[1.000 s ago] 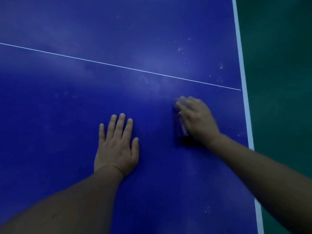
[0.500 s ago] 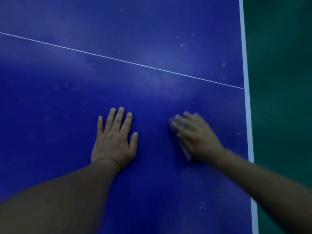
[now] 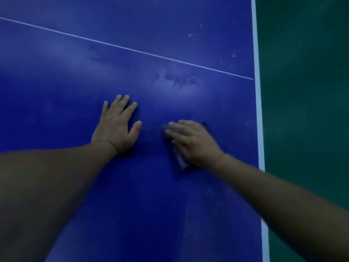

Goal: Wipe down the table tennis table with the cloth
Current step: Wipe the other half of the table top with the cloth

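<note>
Flat-fingered, the right hand [image 3: 190,142] pulls the small greyish cloth [image 3: 179,160] nearward over the blue table-tennis desk [image 3: 56,91], the left hand [image 3: 117,127] lies splayed, and pale smears [image 3: 175,81] remain ahead.

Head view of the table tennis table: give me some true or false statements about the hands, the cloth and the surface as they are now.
1. The left hand lies flat on the table, holding nothing. True.
2. The right hand presses the cloth onto the table. True.
3. The cloth lies beyond the thin white line. False: it is on the near side of the line.
4. The floor beside the table is red. False: it is green.
5. Pale specks dot the table near its white-edged side. True.
</note>
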Motion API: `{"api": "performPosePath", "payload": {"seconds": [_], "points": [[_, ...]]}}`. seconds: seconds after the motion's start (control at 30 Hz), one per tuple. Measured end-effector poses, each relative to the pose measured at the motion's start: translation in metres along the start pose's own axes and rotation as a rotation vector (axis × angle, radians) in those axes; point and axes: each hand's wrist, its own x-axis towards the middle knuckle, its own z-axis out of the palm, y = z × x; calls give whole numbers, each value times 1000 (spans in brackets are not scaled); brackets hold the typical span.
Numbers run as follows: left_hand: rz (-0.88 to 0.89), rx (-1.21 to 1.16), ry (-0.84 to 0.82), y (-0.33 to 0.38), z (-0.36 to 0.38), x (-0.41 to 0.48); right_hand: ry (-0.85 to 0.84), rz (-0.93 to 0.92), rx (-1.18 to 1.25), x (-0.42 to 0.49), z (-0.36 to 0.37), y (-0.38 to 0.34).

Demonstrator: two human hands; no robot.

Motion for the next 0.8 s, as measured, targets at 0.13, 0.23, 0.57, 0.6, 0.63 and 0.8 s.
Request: {"api": "performPosePath", "payload": {"seconds": [0.13,0.23,0.57,0.6,0.63,0.8], "points": [[68,-12,-110,-6,-10,-4,6,454,-117,-11,-25,67],[143,21,-91,8,-10,-41,16,508,-129,-12,-9,24],[97,186,-157,43,27,-185,-92,61,-3,-90,0,-37],[95,184,-161,43,27,-184,-58,158,-4,-75,-2,-22],[95,181,-162,43,28,-184,-38,269,-4,-60,-4,-11],[108,153,-168,39,27,-181,36,540,-25,-39,11,-30]]}}
